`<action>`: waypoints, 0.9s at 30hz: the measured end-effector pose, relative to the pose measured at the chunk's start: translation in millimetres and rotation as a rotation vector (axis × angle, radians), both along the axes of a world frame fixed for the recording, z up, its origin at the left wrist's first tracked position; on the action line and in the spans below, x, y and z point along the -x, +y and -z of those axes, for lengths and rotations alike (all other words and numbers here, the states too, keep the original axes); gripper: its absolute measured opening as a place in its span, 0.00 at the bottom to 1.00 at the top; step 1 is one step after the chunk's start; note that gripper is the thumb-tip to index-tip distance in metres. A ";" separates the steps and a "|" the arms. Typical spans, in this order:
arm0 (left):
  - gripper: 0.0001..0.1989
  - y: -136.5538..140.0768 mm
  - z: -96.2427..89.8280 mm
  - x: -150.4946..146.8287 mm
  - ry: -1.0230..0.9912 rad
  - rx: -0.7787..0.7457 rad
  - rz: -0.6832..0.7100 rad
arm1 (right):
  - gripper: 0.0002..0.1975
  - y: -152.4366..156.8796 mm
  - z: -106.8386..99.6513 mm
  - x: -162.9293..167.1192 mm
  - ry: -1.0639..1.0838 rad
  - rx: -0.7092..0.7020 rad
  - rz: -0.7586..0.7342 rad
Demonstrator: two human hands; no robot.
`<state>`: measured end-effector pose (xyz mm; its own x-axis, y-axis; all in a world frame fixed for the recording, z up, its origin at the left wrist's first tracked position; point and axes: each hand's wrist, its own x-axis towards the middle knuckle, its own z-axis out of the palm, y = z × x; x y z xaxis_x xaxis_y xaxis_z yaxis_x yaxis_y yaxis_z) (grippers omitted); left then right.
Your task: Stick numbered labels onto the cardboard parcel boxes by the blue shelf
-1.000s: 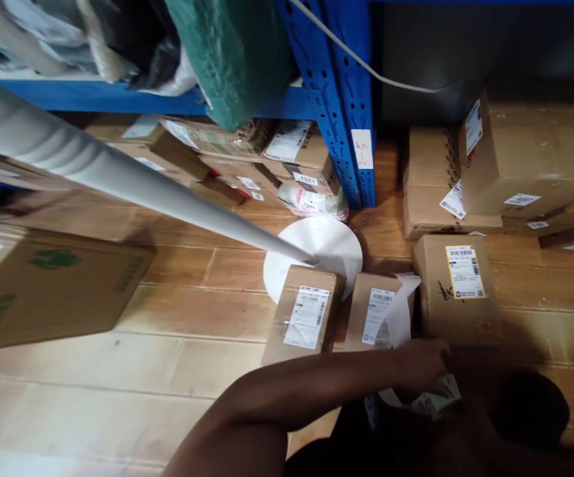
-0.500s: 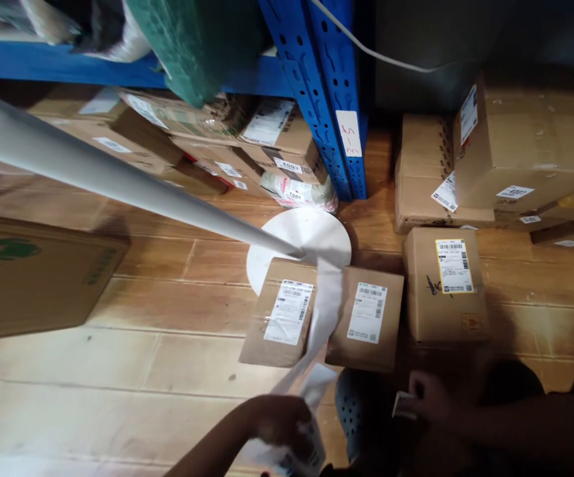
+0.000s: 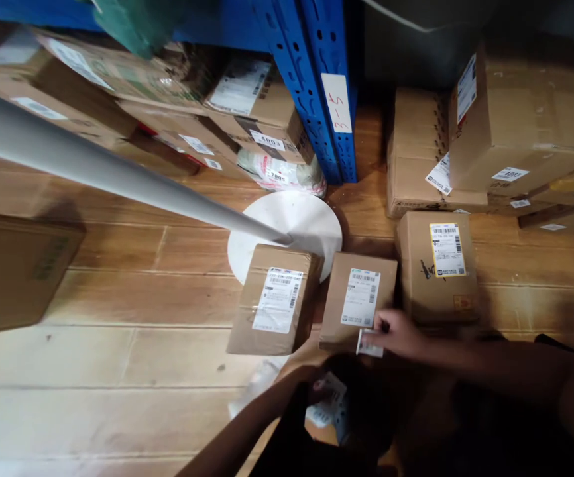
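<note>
My right hand (image 3: 396,334) pinches a small white sticker label (image 3: 370,344) at the lower edge of the middle cardboard box (image 3: 334,298). I cannot tell whether the label touches the box. Lower down, my left hand (image 3: 314,381) is closed, dark and partly hidden, around a strip of printed labels (image 3: 335,387). Pale, blurred backing paper (image 3: 254,391) shows beside that forearm. Another box (image 3: 247,318) with a large shipping label lies left of the middle one. To the right stands a box (image 3: 416,291) with a yellow-edged label and black handwriting.
A grey-white pole (image 3: 168,189) slants across the left, rising from a round white base (image 3: 311,215) behind the boxes. A blue shelf upright (image 3: 311,79) stands behind. Stacked cartons (image 3: 530,112) fill the right back; a large carton (image 3: 18,271) is at left.
My right hand has moved left and up with the label to the middle box. My left hand has shifted slightly right and up, and the long paper strip no longer hangs across the boxes.
</note>
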<state>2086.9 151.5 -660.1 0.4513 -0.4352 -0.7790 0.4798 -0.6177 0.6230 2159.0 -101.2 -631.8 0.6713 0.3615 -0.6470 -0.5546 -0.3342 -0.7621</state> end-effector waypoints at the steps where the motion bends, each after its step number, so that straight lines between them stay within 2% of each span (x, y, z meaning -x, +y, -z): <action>1: 0.09 -4.7 -3.0 -10.6 0.007 0.026 0.023 | 0.27 0.7 -4.4 -15.5 -0.028 0.006 -0.015; 4: 0.08 -17.5 -19.8 -30.0 -0.005 0.060 0.022 | 0.27 3.5 -16.4 -54.0 -0.086 0.023 -0.060; 7: 0.05 -28.7 -37.6 -26.9 0.023 0.107 -0.116 | 0.27 8.6 -23.3 -74.3 -0.077 0.011 -0.129; 9: 0.06 -33.5 -43.5 -17.6 0.033 0.128 -0.226 | 0.27 12.6 -24.1 -78.9 -0.076 0.001 -0.155; 14: 0.13 -34.5 -48.7 -7.2 -0.023 0.163 -0.357 | 0.27 21.7 -24.8 -75.7 -0.086 -0.014 -0.138; 20: 0.07 -33.2 -59.6 -22.9 -0.153 0.152 -0.404 | 0.23 26.4 -32.5 -71.0 -0.130 -0.005 -0.180; 27: 0.06 -32.0 -49.8 -16.2 -0.179 0.155 -0.411 | 0.23 28.0 -29.5 -72.9 -0.128 0.011 -0.217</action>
<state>2103.1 119.5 -610.3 0.7319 -0.2968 -0.6134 0.5418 -0.2923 0.7880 2231.9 -73.2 -602.4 0.6553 0.4993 -0.5667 -0.3683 -0.4439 -0.8169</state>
